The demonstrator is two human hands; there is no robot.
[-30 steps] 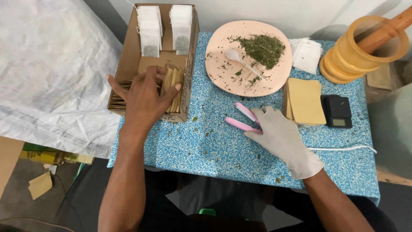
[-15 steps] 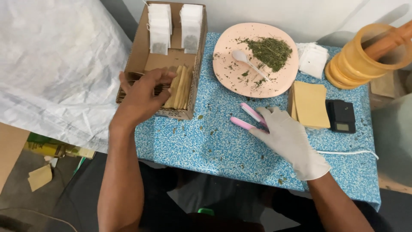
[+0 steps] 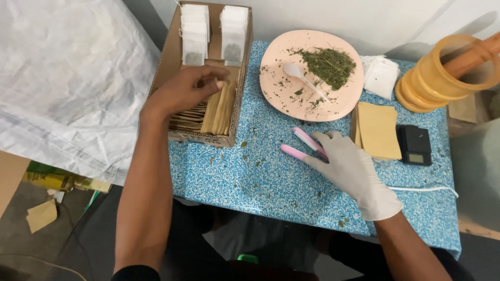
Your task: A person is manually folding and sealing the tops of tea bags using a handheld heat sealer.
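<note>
While the bare left hand (image 3: pixel 190 88) reaches into the cardboard box (image 3: pixel 165 57), its fingers curl loosely onto the row of brown paper envelopes (image 3: pixel 216 106), touching but not clearly gripping one; white tea bags (image 3: pixel 213 31) stand at the box's far end. Further right, the pink plate (image 3: pixel 341 101) holds dried herbs (image 3: pixel 329 63) and a spoon (image 3: pixel 299 75). On the blue worktop (image 3: pixel 250 171), the gloved right hand (image 3: pixel 348 164) lies open, fingers on pink tweezers (image 3: pixel 302 145), beside a brown envelope stack (image 3: pixel 377 130).
</note>
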